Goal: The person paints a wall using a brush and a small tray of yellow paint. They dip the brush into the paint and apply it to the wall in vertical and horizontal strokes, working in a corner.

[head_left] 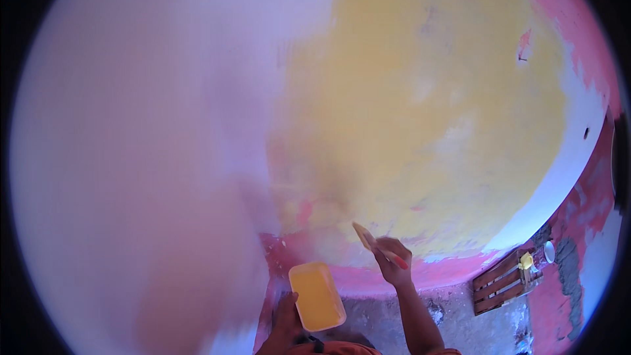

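My left hand point(286, 312) grips the side of a rectangular plastic container point(317, 296) holding yellow paint, low in the middle of the view. My right hand point(394, 263) is closed around a paintbrush point(364, 236) with a red handle and yellow-coated bristles, raised to the right of the container, in front of a wall point(420, 112) with a large yellow patch over pink and pale areas. I cannot tell whether the bristles touch the wall.
A pale, pinkish wall surface point(131, 158) fills the left. A wooden crate point(496, 286) stands on the grey floor point(453, 329) at the lower right, with a yellow item point(526, 261) and a white round container point(549, 252) by it. Pink, grey-patched wall point(559, 315) runs along the right.
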The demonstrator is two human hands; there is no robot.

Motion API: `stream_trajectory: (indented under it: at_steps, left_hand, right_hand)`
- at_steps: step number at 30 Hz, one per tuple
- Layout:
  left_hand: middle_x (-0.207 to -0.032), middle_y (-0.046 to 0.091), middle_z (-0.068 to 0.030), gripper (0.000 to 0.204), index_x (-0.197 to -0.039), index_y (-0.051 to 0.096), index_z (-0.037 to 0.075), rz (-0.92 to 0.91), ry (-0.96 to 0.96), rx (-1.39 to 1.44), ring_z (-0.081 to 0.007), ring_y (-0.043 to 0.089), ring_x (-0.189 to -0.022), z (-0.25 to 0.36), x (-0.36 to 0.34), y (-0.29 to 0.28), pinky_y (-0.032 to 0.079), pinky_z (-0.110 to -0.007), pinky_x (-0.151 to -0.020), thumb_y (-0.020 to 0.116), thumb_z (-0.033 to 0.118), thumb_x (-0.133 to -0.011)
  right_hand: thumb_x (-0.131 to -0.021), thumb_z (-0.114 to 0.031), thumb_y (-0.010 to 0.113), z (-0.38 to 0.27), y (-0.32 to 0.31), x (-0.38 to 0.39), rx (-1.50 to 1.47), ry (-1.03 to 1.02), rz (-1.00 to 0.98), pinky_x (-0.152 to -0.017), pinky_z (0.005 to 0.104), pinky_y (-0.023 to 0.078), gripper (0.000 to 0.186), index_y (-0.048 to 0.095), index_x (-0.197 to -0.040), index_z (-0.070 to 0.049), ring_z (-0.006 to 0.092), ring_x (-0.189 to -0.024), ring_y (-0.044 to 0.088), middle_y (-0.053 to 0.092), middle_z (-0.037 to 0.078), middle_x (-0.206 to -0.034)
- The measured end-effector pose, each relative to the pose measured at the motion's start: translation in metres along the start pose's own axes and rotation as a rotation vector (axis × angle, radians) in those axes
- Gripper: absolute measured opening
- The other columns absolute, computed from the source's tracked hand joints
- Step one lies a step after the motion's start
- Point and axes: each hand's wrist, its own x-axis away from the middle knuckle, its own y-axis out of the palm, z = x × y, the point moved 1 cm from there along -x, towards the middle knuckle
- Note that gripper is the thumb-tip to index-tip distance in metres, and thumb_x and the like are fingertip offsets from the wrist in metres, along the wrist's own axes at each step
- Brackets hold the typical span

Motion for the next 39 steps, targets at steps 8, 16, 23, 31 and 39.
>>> stream_trajectory:
  at_steps: [8,16,23,31,39]
  left_hand:
    - [-0.129,0.059,-0.0161,0.063,-0.139,0.045,0.003,-0.053,-0.104,0.036,-0.0331,0.059,-0.118,-0.039,-0.015,0.086,0.049,-0.048,-0.1,0.056,0.043,-0.092]
    - [-0.131,0.057,-0.0158,0.067,-0.141,0.044,0.005,-0.089,-0.191,0.001,-0.0332,0.058,-0.12,-0.11,-0.038,0.144,0.049,-0.048,-0.101,0.057,0.047,-0.091]
    - [-0.133,0.056,-0.0152,0.071,-0.143,0.043,0.007,-0.087,-0.228,-0.069,-0.0333,0.057,-0.12,-0.164,-0.048,0.187,0.049,-0.049,-0.1,0.057,0.051,-0.09]
    - [-0.135,0.055,-0.0146,0.075,-0.145,0.042,0.01,-0.076,-0.276,-0.127,-0.0334,0.057,-0.121,-0.211,-0.054,0.228,0.05,-0.05,-0.099,0.056,0.056,-0.088]
    - [-0.138,0.054,-0.0139,0.079,-0.147,0.04,0.012,-0.081,-0.281,-0.166,-0.0334,0.057,-0.121,-0.226,-0.047,0.237,0.051,-0.052,-0.098,0.056,0.061,-0.087]
  right_hand:
    - [-0.082,-0.004,0.071,0.111,-0.121,0.19,-0.087,0.872,0.407,-0.078,0.0331,0.056,0.015,0.068,-0.097,0.0,0.0189,-0.088,0.067,0.069,0.008,-0.094]
    - [-0.088,-0.011,0.063,0.165,-0.21,0.256,-0.669,1.29,1.356,-0.078,0.0432,0.061,0.043,0.041,-0.125,-0.008,0.0291,-0.102,0.064,0.056,0.014,-0.115]
    - [-0.088,-0.011,0.064,0.158,-0.234,0.2,-0.9,1.22,1.227,-0.077,0.0428,0.062,0.034,0.045,-0.117,-0.008,0.0297,-0.097,0.066,0.058,0.014,-0.111]
    - [-0.092,-0.017,0.059,0.065,-0.266,0.081,-0.783,0.933,0.291,-0.079,0.0401,0.061,0.026,0.058,-0.109,0.002,0.0272,-0.092,0.07,0.066,0.016,-0.1]
    - [-0.09,-0.036,0.06,0.039,-0.233,0.07,0.056,0.725,-0.442,-0.079,0.0461,0.054,0.034,0.062,-0.097,-0.003,0.0398,-0.085,0.066,0.066,0.021,-0.091]
